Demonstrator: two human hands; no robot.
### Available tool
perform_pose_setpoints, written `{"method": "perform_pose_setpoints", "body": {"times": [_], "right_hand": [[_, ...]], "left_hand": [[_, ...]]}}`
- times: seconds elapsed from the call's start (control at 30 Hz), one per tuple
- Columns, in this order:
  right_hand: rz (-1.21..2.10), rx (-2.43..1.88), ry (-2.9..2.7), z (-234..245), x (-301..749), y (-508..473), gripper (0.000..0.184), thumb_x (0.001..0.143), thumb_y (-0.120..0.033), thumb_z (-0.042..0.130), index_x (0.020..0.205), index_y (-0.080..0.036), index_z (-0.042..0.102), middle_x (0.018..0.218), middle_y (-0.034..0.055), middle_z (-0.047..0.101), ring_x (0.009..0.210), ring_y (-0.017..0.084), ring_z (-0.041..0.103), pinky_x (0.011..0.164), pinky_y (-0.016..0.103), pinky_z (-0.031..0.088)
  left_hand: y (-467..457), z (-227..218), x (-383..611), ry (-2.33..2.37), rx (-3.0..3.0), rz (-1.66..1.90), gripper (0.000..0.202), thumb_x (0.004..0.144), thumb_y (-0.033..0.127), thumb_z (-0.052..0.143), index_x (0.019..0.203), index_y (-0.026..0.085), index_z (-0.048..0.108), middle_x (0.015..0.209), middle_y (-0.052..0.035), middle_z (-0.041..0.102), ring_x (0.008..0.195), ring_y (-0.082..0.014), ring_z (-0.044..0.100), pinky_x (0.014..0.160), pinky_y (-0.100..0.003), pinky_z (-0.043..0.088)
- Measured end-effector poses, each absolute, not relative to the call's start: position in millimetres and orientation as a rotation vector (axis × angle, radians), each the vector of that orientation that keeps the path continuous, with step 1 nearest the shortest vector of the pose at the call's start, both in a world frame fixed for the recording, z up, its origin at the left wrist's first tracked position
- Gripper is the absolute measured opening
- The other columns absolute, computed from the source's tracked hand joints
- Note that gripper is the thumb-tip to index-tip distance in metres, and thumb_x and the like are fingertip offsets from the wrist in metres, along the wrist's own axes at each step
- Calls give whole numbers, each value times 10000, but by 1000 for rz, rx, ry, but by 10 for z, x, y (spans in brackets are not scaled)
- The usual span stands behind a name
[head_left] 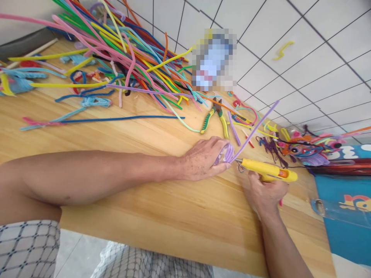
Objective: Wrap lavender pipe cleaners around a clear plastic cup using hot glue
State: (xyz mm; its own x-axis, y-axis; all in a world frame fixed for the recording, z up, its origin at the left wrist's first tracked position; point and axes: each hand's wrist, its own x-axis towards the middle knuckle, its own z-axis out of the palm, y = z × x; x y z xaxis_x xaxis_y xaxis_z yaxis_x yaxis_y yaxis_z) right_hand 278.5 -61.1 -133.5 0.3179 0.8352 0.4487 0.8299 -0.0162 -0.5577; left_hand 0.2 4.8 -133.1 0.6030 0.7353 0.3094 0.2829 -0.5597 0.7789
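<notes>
My left hand (203, 160) is closed around a coiled purple pipe cleaner (228, 151), and one long end of it sticks up to the right. In my right hand (266, 189) is a yellow glue gun (266, 169), held by its handle with the fingers wrapped round it. The metal nozzle points left and reaches the edge of the purple coil; whether it touches is too small to tell. Just beyond my left hand lie pliers (216, 116) with green and yellow handles, jaws pointing away. A short purple piece (234, 128) rests beside them.
A heap of coloured pipe cleaners (139, 58) covers the back left. A dark blue pipe cleaner (124, 118) lies alone in front of it. Against the tiled wall (261, 50) stands a blurred phone (214, 60). Finished-looking fuzzy figures (307, 146) and a blue sheet (342, 216) are at right.
</notes>
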Motion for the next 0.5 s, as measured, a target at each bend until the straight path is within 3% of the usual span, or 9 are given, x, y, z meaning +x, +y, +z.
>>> {"method": "perform_pose_setpoints", "body": {"times": [0.13,0.23,0.43,0.5], "right_hand": [[41,-1856,-1375,-1248,2644,-590,221,734,-398,772,788,-190,717,702,25,710,635,209,665,632,353,598],[50,-1816,-1306,-1088,2621,-537,262,730,-450,799,741,-213,687,675,17,686,622,203,637,590,340,572],[-55,-1727,-1184,-655,3277,-502,239,796,-417,808,904,-216,738,940,92,749,848,252,702,794,392,598],[-145,-1809,-1145,-623,3631,-597,211,822,-418,780,894,-235,707,923,100,741,854,257,689,802,395,584]], "left_hand": [[47,-1311,-4,809,2129,808,573,1045,417,599,1527,144,456,1571,-228,582,1451,-379,591,1237,-609,496],[47,-1308,-20,800,2126,831,565,1035,416,613,1524,174,464,1573,-214,586,1454,-367,597,1242,-602,503],[57,-1328,-62,777,2121,863,570,1036,409,604,1541,184,461,1569,-218,597,1487,-372,580,1273,-620,487],[65,-1337,-70,772,2130,856,577,1041,415,596,1549,181,458,1566,-217,600,1489,-373,578,1269,-613,494]]}}
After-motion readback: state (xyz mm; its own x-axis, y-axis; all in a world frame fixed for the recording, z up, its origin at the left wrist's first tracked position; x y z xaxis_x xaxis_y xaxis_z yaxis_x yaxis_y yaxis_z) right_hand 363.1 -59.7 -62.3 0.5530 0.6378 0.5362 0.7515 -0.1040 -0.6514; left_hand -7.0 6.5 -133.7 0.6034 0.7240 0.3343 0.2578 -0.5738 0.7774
